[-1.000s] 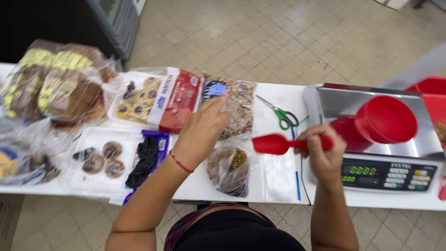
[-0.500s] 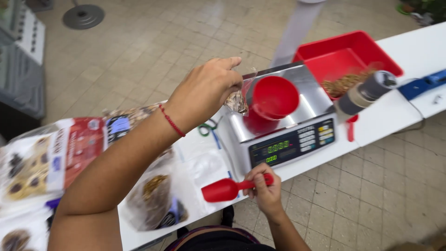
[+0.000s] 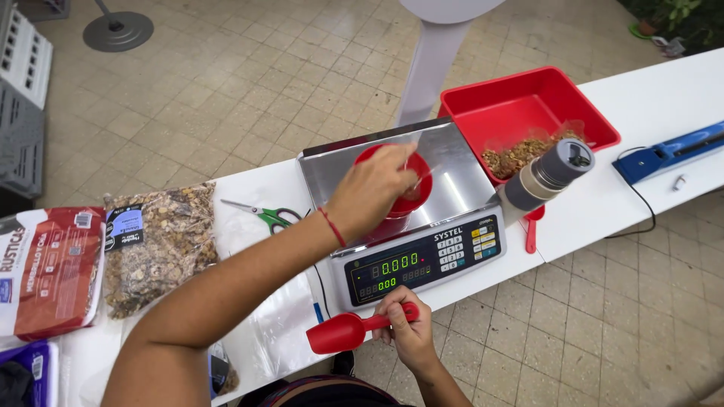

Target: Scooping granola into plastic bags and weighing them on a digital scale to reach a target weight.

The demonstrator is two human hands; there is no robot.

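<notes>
White table (image 3: 648, 98) | left hand (image 3: 373, 188) over red cup (image 3: 396, 181) | right hand (image 3: 407, 332) gripping scoop (image 3: 343, 332)

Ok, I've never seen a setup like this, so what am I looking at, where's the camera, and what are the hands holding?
There is no machine here: a person works with two bare hands, and the one camera sits on their head, looking down. The left hand reaches over a red cup standing on the steel pan of a digital scale and seems to pinch a clear plastic bag at its rim. The right hand grips a red scoop by its handle, near the table's front edge. On the white table also lie green scissors, a bag of grain mix, a red packet, a red tray with more mix, rolls of tape and a blue bar tool.
</notes>
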